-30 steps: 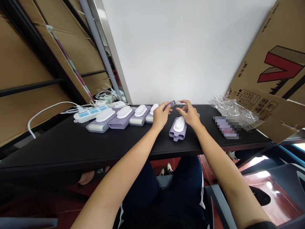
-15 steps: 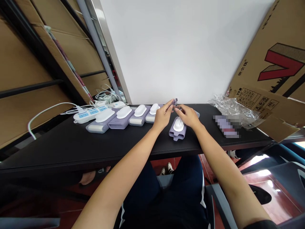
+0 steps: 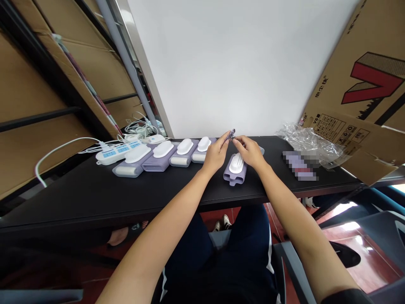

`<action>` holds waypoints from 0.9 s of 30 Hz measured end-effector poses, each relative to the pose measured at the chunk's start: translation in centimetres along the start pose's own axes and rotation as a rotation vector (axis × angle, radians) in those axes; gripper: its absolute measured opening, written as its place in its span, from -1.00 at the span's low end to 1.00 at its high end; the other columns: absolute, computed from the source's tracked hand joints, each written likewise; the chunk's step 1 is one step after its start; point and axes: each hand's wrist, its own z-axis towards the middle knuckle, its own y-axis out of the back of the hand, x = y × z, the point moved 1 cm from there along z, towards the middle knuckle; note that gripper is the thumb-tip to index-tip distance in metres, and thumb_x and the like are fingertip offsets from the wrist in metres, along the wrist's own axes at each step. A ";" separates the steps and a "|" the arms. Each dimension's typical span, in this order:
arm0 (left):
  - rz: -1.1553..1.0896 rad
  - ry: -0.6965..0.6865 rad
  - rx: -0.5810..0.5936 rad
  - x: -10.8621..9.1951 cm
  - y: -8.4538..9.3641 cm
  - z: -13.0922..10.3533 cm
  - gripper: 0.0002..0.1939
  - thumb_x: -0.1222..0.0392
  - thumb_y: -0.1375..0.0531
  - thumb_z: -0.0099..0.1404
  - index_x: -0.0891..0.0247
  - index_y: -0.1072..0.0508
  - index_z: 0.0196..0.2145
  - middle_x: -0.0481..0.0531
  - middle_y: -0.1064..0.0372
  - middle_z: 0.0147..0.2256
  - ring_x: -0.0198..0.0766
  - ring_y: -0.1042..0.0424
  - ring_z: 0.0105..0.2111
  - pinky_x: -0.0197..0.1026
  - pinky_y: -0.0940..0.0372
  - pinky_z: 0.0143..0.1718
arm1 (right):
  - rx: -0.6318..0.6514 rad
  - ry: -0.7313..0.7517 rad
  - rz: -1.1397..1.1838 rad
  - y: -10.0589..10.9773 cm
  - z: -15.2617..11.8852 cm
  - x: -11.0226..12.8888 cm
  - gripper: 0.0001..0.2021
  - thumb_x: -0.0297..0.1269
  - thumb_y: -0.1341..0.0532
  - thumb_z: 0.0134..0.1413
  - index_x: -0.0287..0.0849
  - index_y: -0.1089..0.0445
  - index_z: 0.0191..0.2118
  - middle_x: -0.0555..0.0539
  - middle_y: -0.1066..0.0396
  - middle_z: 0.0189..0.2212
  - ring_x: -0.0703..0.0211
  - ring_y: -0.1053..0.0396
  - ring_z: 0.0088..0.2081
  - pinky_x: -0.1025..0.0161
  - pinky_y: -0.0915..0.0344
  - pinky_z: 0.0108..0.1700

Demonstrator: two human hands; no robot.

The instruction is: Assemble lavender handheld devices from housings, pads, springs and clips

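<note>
My left hand [image 3: 215, 154] is closed on a small dark, shiny piece [image 3: 232, 133], which sticks up from its fingertips; its kind is too small to tell. Right beside it, my right hand [image 3: 251, 151] has its thumb and fingers pinched together near that piece, and whatever they hold is hidden. Below the right hand lies a lavender sleeve-like case [image 3: 234, 179] with an open front end and a flap. On its top sits a white oval part [image 3: 236, 164] with ridges, partly covered by the right hand.
Several similar lavender cases [image 3: 155, 164] with white oval tops stand in a row on the black table [image 3: 152, 190]. A white power strip [image 3: 115, 155] with cables lies at the left. Crumpled clear plastic [image 3: 311, 141], a pixelated flat item [image 3: 299, 166] and a cardboard box [image 3: 354, 109] are at the right.
My right fingers have shifted slightly, drawing in closer together beside the shiny piece. The left hand keeps its hold, and the case below stays in place.
</note>
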 end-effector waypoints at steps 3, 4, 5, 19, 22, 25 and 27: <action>0.001 0.035 0.009 0.0 0.0 0.0 -0.56 0.11 -0.07 0.53 0.17 -0.40 0.29 0.09 -0.56 0.08 -0.14 -0.62 -0.07 -0.08 -0.47 0.08 | 0.034 0.028 -0.005 0.0 0.0 0.1 -0.65 0.02 -0.06 0.40 -0.05 -0.49 -0.03 -0.09 -0.56 -0.12 0.05 -0.47 -0.13 0.14 -0.30 -0.08; -0.004 0.038 0.009 0.1 -0.1 0.1 -0.56 0.12 -0.08 0.53 0.17 -0.40 0.29 0.09 -0.56 0.07 -0.15 -0.63 -0.10 -0.09 -0.48 0.06 | 0.044 0.024 -0.015 0.0 -0.1 0.2 -0.64 0.02 -0.06 0.40 -0.05 -0.47 0.01 -0.09 -0.55 -0.14 0.05 -0.46 -0.14 0.14 -0.30 -0.09; -0.012 0.036 0.007 0.1 -0.1 0.1 -0.56 0.13 -0.08 0.53 0.17 -0.40 0.29 0.08 -0.57 0.07 -0.16 -0.63 -0.11 -0.10 -0.48 0.05 | 0.049 0.011 -0.025 0.0 -0.1 0.3 -0.63 0.03 -0.06 0.39 -0.04 -0.44 0.06 -0.08 -0.53 -0.17 0.05 -0.45 -0.18 0.14 -0.30 -0.12; -0.074 0.065 0.000 1.1 -0.3 0.3 -0.52 0.02 -0.06 0.54 0.19 -0.37 0.31 0.10 -0.55 0.09 -0.14 -0.60 -0.01 -0.11 -0.49 0.07 | -0.024 0.005 0.055 -0.2 0.0 0.1 -0.69 -0.01 -0.24 0.24 -0.09 -0.48 -0.04 -0.04 -0.51 -0.31 0.14 -0.40 -0.32 0.19 -0.32 -0.17; -0.099 0.057 -0.001 0.9 -0.4 0.2 -0.52 0.02 -0.07 0.54 0.21 -0.38 0.30 0.12 -0.55 0.09 -0.13 -0.60 -0.02 -0.11 -0.51 0.05 | -0.033 0.024 0.076 -0.2 0.1 0.0 -0.66 0.01 -0.23 0.26 -0.10 -0.52 -0.03 -0.07 -0.56 -0.27 0.13 -0.43 -0.30 0.19 -0.33 -0.17; -0.123 0.047 0.018 0.8 -0.5 0.2 -0.53 0.04 -0.05 0.54 0.19 -0.38 0.30 0.10 -0.51 0.14 -0.13 -0.59 0.01 -0.10 -0.52 0.04 | -0.042 0.031 0.073 -0.1 0.0 0.0 -0.66 0.01 -0.22 0.28 -0.09 -0.54 -0.02 -0.09 -0.59 -0.22 0.11 -0.46 -0.28 0.18 -0.35 -0.15; -0.115 0.045 0.036 0.9 -0.5 0.2 -0.53 0.04 -0.04 0.55 0.18 -0.38 0.31 0.10 -0.51 0.14 -0.13 -0.59 0.02 -0.10 -0.53 0.04 | -0.047 0.023 0.064 0.0 0.1 0.0 -0.66 0.00 -0.21 0.28 -0.10 -0.55 -0.02 -0.10 -0.60 -0.21 0.10 -0.47 -0.28 0.17 -0.36 -0.14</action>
